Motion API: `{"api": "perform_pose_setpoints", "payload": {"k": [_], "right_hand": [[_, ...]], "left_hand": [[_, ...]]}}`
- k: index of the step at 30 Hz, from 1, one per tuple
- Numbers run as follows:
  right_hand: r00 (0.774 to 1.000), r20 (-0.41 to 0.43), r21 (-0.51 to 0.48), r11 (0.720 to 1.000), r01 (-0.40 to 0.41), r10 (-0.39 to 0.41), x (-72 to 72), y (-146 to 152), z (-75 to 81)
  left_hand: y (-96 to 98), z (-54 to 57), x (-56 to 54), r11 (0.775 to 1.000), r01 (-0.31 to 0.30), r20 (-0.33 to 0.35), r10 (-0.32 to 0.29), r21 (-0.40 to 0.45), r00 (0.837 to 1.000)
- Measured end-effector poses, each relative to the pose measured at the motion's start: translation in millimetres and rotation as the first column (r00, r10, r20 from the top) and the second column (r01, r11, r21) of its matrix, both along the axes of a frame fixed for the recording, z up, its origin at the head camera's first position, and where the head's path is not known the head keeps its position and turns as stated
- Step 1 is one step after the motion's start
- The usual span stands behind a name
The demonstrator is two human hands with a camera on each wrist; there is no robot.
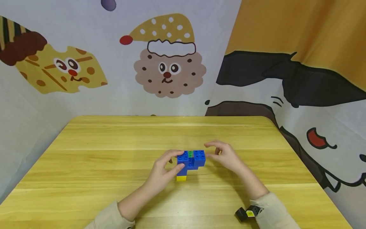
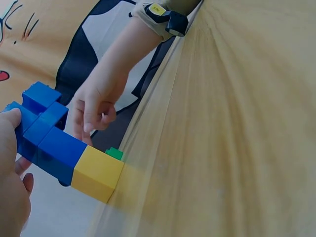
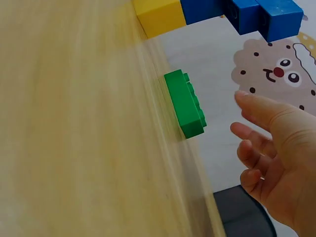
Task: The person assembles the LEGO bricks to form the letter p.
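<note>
My left hand (image 1: 164, 168) holds a built-up brick figure by its upper left part, thumb in front and fingers behind. Blue bricks (image 1: 199, 158) form its top and overhang to the right. At its foot, down at the tabletop, is a yellow brick (image 1: 181, 178). Just right of the figure, my right hand (image 1: 226, 156) hovers with loosely bent fingers and nothing in them. A studded green brick (image 3: 185, 104) lies on the table below the right hand in the right wrist view; from the head, it shows partly between the blue bricks.
The wooden table (image 1: 114, 136) reaches back to a cartoon-printed cloth (image 1: 114, 105) hanging behind it. A small black device (image 1: 241, 214) with a yellow label sits at the right sleeve cuff.
</note>
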State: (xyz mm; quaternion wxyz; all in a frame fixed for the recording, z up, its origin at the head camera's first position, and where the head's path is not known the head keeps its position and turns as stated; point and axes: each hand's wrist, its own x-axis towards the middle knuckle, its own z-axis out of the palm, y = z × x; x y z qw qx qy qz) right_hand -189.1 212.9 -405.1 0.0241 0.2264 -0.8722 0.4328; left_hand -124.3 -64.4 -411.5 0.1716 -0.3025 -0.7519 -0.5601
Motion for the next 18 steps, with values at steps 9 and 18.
{"api": "perform_pose_setpoints", "payload": {"k": [9, 18], "right_hand": [[0.996, 0.086, 0.022, 1.0, -0.003, 0.001, -4.8, 1, -14.2], [0.991, 0.131, 0.019, 1.0, -0.004, 0.002, -8.0, 1, -25.4]], "left_hand": [[-0.1, 1.1, 0.9, 1.0, 0.0, 0.019, 0.0, 0.002, 1.0], [-0.5, 0.0, -0.4, 1.0, 0.004, 0.008, -0.004, 0.002, 1.0]]}}
